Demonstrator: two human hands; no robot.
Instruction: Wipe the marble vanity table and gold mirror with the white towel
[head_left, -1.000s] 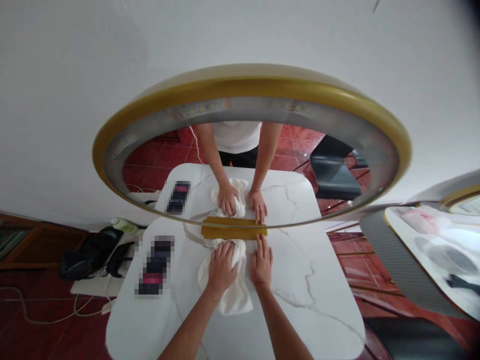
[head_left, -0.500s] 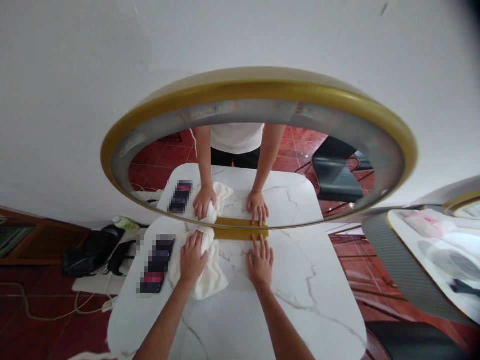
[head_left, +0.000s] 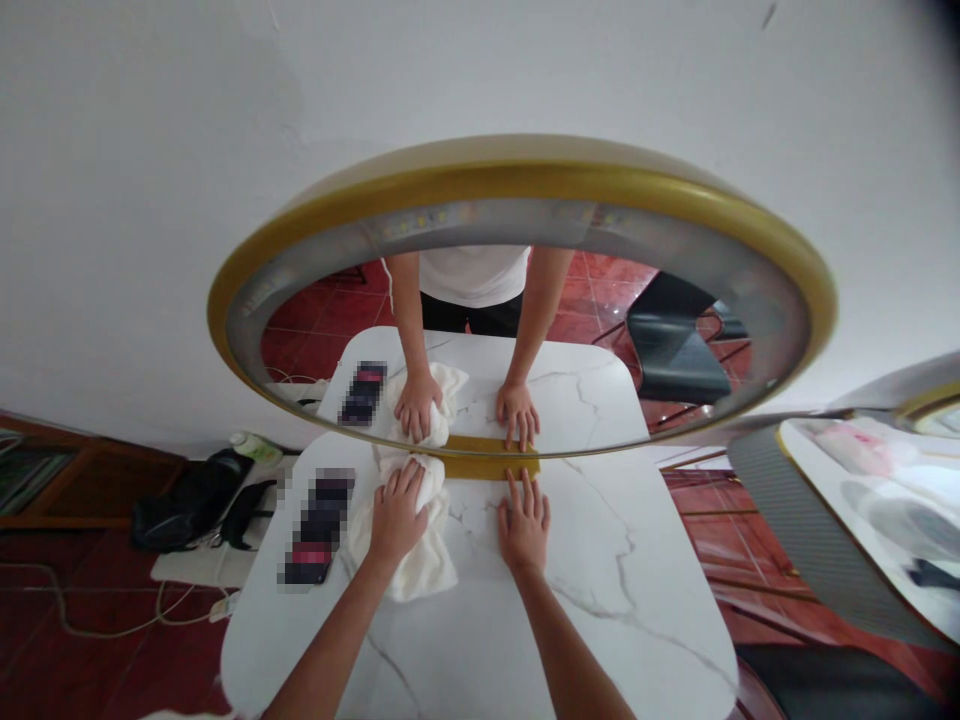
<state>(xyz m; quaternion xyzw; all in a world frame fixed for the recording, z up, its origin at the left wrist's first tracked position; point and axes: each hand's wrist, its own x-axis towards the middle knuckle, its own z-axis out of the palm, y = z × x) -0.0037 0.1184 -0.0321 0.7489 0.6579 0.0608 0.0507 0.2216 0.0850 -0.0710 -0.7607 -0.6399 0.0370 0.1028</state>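
Observation:
My left hand (head_left: pixel 396 515) presses down on a crumpled white cloth (head_left: pixel 420 560) that lies on the white marble table (head_left: pixel 615 610), close to the gold base (head_left: pixel 487 468) of a round gold-framed mirror (head_left: pixel 525 190). Its fingers curl over the cloth's top. My right hand (head_left: pixel 523 522) lies flat on the bare tabletop, fingers stretched toward the mirror base, holding nothing. The mirror reflects both hands, the cloth and my torso.
A blurred-out phone-sized object (head_left: pixel 319 525) lies on the table left of the cloth. A black bag (head_left: pixel 191 500) and cables sit on the red floor at left. A second gold-framed mirror (head_left: pixel 862 510) stands at the right edge, and a dark chair shows in the reflection.
My left hand slid the cloth leftward from the table's middle toward the mirror base's left end, then drifted slightly back right. The right hand stayed flat in place.

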